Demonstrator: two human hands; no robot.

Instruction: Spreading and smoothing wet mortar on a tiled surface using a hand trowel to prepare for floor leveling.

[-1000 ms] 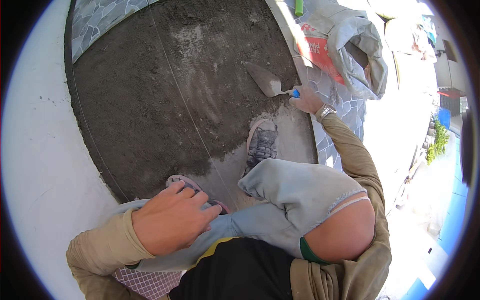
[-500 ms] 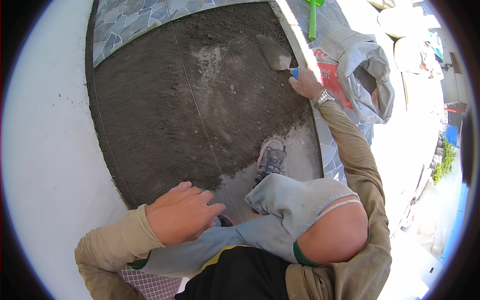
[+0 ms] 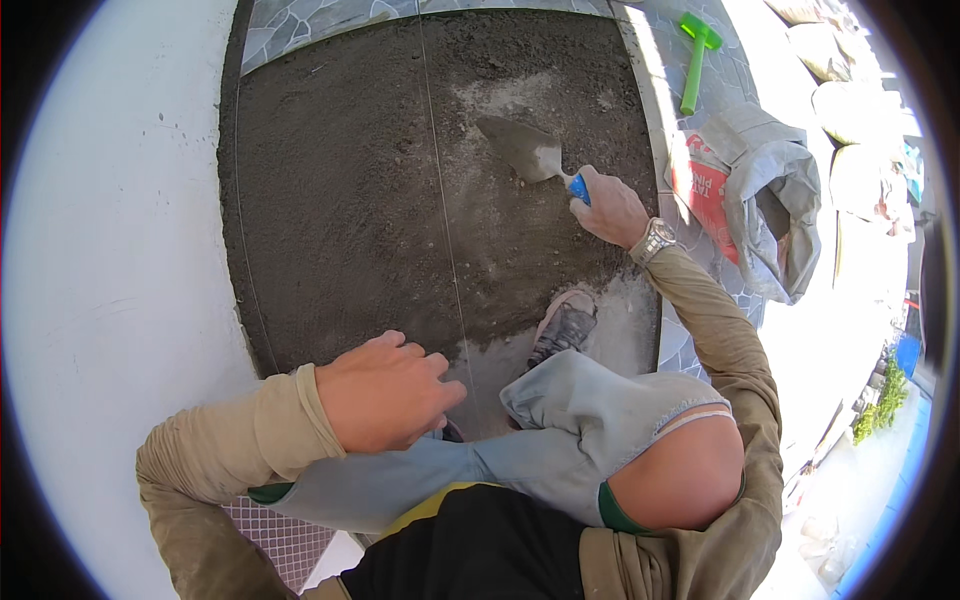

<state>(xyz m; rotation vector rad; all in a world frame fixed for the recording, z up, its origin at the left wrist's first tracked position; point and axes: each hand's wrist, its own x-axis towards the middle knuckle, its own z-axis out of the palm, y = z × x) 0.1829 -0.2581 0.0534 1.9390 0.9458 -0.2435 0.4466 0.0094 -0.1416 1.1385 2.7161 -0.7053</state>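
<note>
My right hand (image 3: 612, 208) grips the blue handle of a pointed trowel (image 3: 526, 150). Its grey blade points to the far left, flat over or on the dark mortar bed (image 3: 340, 200); whether it touches cannot be told. My left hand (image 3: 388, 394) hovers near my left knee, back upward, fingers loosely curled, with nothing visible in it. A taut string line (image 3: 437, 160) runs lengthwise over the mortar, and a second string (image 3: 240, 225) follows the left wall. A paler dry patch (image 3: 510, 95) lies just beyond the blade.
White wall (image 3: 120, 220) bounds the left side. Stone-patterned paving (image 3: 315, 25) lies at the far end and right. On the right are an open cement bag (image 3: 765, 205) and a green mallet (image 3: 695, 65). My shoe (image 3: 565, 325) stands on the pale bare strip at the mortar's near edge.
My right hand has drawn the trowel leftward, away from the right edge, over the mortar. The view has shifted, bringing the whole green mallet into sight. My left hand stays near my knee.
</note>
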